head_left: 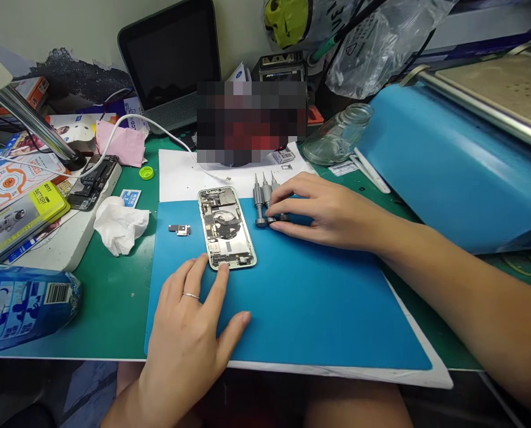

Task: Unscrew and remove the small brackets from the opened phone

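Note:
An opened smartphone (228, 229), its inner boards and battery area exposed, lies on the blue mat (319, 315). My left hand (187, 315) rests at its lower edge, fingers spread, with fingertips touching the frame. Just right of the phone, several small grey precision screwdrivers (259, 202) stand close together, tips pointing up and away. My right hand (323, 208) reaches in from the right, its thumb and fingers closed around the lower part of one of them and partly hiding the others. To the phone's left sits a small metal-and-black phone part (179, 229).
A crumpled tissue (120, 224), a green cap (146, 173) and another opened phone (94, 183) lie left. A white cable (118, 122) arches over. Behind stand a dark-screened device (170, 53) and a glass jar (337, 137). A large blue machine (443, 160) fills the right.

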Motion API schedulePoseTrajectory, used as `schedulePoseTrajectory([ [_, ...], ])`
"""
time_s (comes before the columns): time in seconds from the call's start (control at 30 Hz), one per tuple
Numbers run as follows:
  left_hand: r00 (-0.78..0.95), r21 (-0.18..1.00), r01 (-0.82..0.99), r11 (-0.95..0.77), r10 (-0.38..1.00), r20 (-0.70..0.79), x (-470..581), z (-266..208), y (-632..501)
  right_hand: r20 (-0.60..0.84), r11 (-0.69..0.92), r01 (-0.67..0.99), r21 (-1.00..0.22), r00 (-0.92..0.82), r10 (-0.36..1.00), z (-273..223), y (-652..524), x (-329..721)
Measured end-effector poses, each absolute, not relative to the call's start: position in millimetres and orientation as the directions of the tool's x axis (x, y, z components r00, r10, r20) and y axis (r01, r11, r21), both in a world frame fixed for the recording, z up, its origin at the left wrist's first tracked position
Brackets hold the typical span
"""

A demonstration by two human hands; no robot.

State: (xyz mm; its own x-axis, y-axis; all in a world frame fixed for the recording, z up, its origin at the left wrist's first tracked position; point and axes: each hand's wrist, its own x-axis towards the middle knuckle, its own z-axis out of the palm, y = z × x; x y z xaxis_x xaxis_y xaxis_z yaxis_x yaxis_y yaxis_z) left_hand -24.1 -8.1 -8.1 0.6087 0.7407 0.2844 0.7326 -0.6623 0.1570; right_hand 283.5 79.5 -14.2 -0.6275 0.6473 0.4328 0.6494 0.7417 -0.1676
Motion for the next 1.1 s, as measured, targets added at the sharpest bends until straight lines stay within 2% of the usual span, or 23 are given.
schedulePoseTrajectory([
  [0.97,0.609,0.171,0.73,-0.661,0.744,0.275,-23.8,-6.9,-8.1,0.387,0.695,0.673,-0.255,-0.587,0.711,-9.0,74.6,283.6],
  [1.1,0.616,0.179,0.723,-0.667,0.74,0.27,-25.5,-6.6,-9.5,0.415,0.711,0.66,-0.243,-0.592,0.691,-9.5,74.7,283.2],
])
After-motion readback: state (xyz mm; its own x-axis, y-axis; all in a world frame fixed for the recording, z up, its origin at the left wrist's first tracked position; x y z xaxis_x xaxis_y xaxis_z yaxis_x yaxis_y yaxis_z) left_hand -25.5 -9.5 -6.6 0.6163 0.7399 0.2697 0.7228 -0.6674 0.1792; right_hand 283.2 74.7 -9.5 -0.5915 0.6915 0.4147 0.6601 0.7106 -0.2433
